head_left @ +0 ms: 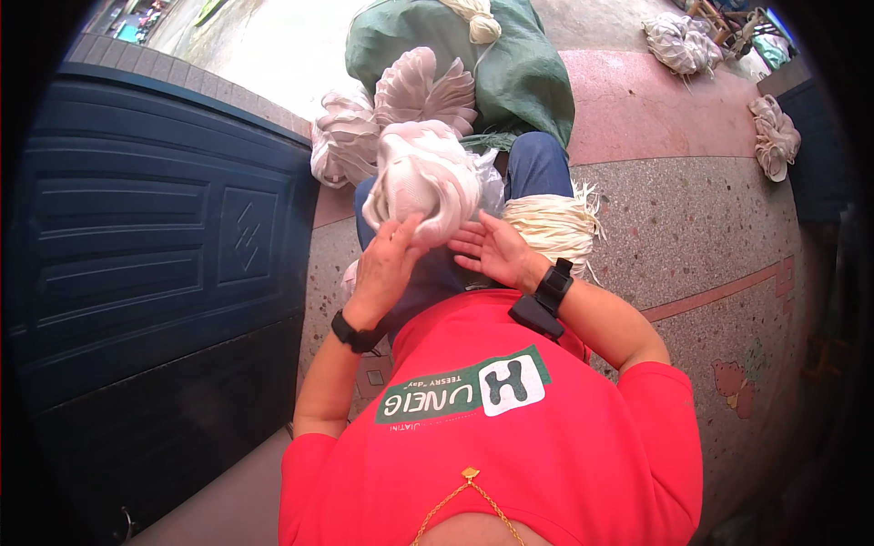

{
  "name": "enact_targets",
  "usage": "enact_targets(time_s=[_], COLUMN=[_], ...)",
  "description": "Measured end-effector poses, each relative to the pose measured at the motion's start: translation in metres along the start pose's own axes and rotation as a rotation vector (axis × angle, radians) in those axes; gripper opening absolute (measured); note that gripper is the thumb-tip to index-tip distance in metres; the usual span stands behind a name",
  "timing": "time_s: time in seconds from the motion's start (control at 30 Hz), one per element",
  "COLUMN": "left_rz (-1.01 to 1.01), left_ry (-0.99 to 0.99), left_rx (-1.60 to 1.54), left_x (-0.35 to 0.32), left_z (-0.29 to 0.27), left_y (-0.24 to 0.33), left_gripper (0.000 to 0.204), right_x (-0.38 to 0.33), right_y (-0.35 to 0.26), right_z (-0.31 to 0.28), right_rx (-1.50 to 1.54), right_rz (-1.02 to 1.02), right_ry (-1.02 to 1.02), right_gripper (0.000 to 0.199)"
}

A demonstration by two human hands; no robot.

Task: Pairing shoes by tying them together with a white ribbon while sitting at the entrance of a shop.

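Head view, looking down at a seated person in a red shirt w/ blue jeans. Left hand (387, 259): forearm rises from lower left, black wristband at the wrist, palm turned inward, fingers curled up against the lower left side of a pale pink-white bundle of folded, ribbed fabric-like pieces (423, 177). Right hand (492, 247): forearm enters from the right, black strap w/ a small black device at the wrist, palm open and facing up, fingers spread flat, tips touching the bundle's underside; no pinch seen. Bundle sits over the lap, between both hands, just above the knees.

Counts: 2 fan-shaped pale pink-white pleated pieces beyond the bundle, one (428, 91) upright against a large green cloth sack (519, 68), one (344, 136) to its left. 1 cream tassel of fibre strands (551, 227) lies on the right thigh. 2 loose whitish bundles on the speckled terrazzo floor (692, 218): one far (681, 41), one at right (776, 135). 1 dark blue panelled door (155, 237) at left.
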State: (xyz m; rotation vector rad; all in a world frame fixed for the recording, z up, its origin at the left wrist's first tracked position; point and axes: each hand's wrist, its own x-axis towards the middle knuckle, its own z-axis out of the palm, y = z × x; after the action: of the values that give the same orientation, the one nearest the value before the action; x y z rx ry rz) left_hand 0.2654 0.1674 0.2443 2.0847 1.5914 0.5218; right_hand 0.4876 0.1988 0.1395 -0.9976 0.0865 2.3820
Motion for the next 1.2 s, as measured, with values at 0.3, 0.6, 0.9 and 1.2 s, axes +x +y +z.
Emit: enact_targets(time_s=[0.3, 0.6, 0.9, 1.2], left_rz=[0.078, -0.003, -0.013, -0.318], left_ry=[-0.064, -0.155, -0.056, -0.166], left_rx=[-0.061, 0.272, -0.136, -0.743], left_x=[0.016, 0.011, 0.003, 0.021], left_z=[0.012, 0.015, 0.028, -0.015], left_y=[-0.008, -0.008, -0.026, -0.082], left_gripper=[0.046, 0.049, 0.055, 0.059], right_x=[0.021, 0.093, 0.128, 0.127], right_y=[-0.052, -0.064, -0.064, -0.068], right_z=[-0.014, -0.013, -0.034, -0.028], right_rx=[-0.452, -0.545, -0.386, -0.48], right_rz=[-0.356, -0.213, -0.096, -0.214], right_ry=[0.148, 0.296, 0.346, 0.43], right_gripper=[0.034, 0.053, 0.057, 0.049])
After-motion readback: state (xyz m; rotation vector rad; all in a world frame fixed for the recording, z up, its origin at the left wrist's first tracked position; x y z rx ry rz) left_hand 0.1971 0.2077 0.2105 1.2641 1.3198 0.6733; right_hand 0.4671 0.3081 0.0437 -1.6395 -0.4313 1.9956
